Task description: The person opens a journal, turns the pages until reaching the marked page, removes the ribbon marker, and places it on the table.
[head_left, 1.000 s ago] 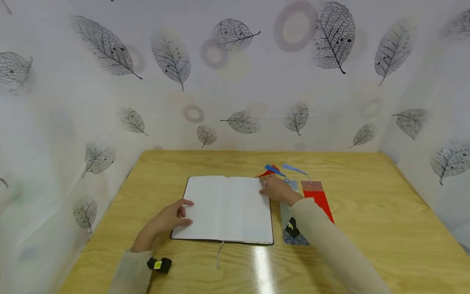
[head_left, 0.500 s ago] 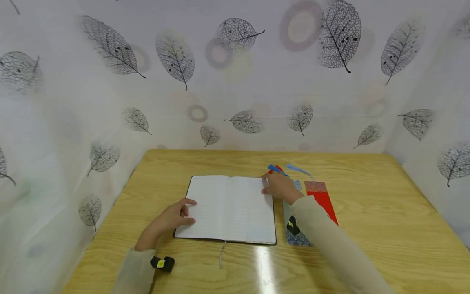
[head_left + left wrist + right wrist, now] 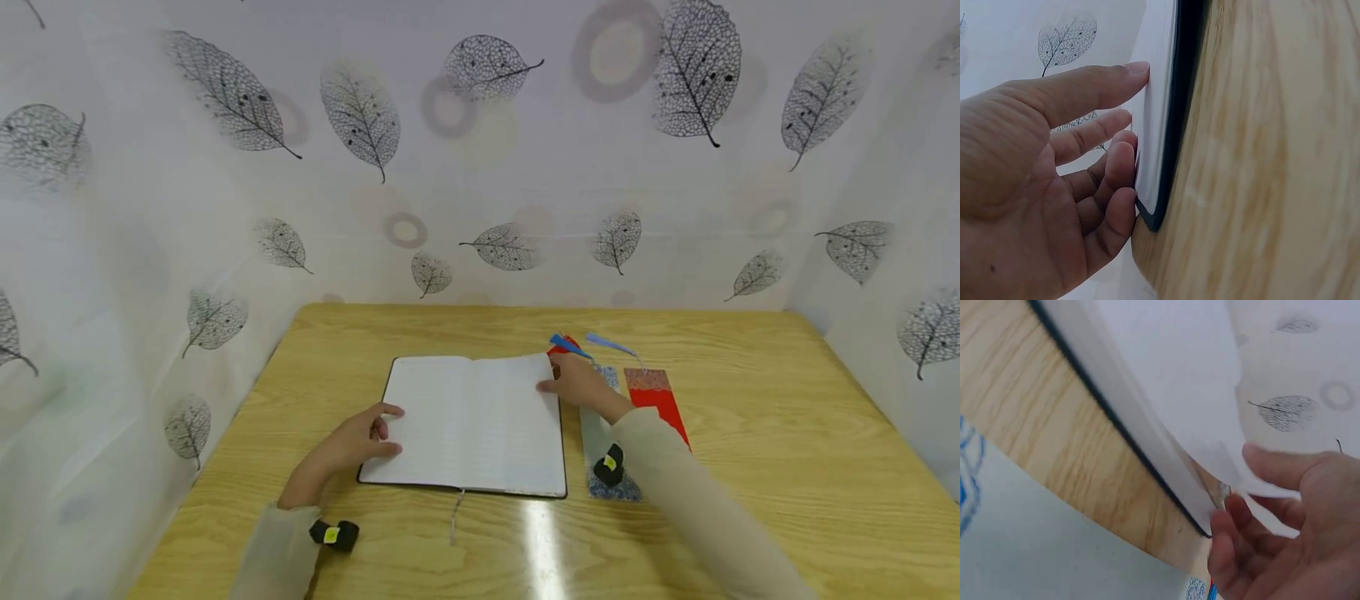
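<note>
An open notebook (image 3: 427,417) with blank ruled pages and a dark cover lies on the table. My right hand (image 3: 581,383) pinches the upper right corner of the right-hand page (image 3: 1179,375). In the right wrist view that page bows up from the stack, its edge between thumb and fingers. A brownish, partly patterned strip (image 3: 1207,478) shows beneath it. At the notebook's left edge, my left hand (image 3: 348,442) rests with thumb and forefinger extended onto the left page. Its other fingers bend loosely against the page edges in the left wrist view.
Right of the notebook lie a grey-green bookmark (image 3: 595,433) with patterned ends and a red bookmark (image 3: 663,408). Blue (image 3: 572,347), lavender (image 3: 611,342) and red tassels lie beyond them. A thin ribbon (image 3: 454,521) hangs from the notebook's near edge. Leaf-printed walls (image 3: 480,167) surround the table.
The right-hand page's far corner has come up between my right thumb and fingers, and that hand has shifted slightly right. My left hand stays at the notebook's left edge.
</note>
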Demonstrator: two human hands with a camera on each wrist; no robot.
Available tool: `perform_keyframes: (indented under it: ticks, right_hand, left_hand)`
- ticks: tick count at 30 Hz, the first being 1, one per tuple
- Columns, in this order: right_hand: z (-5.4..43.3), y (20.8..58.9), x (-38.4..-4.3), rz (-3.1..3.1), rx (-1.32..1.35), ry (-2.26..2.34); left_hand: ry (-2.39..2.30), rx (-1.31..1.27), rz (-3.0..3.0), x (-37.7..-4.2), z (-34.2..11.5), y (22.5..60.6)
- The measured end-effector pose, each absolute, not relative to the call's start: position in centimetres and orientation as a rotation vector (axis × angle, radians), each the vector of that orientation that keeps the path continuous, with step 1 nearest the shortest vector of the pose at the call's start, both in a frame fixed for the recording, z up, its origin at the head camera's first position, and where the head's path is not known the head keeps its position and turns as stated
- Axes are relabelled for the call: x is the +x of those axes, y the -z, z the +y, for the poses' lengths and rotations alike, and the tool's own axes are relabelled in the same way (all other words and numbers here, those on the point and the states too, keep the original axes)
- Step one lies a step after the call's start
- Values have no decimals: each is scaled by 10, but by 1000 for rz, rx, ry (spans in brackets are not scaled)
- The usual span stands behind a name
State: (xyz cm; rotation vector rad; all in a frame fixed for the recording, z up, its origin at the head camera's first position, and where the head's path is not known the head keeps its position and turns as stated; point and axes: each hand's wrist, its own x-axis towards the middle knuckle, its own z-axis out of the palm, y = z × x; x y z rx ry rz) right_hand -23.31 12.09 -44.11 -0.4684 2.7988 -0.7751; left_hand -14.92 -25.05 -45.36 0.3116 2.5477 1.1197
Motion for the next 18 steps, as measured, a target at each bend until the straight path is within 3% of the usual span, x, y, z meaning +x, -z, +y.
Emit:
perform_keyframes:
  ticks: [10, 18]
  right_hand:
    - [137, 428, -212, 2103, -442, 1551]
    - [100, 443, -190, 1811, -604, 1630]
  left_hand:
    - [-1085, 338, 2529, -151, -260, 452]
    - [-1094, 359, 2447, -150, -266, 444]
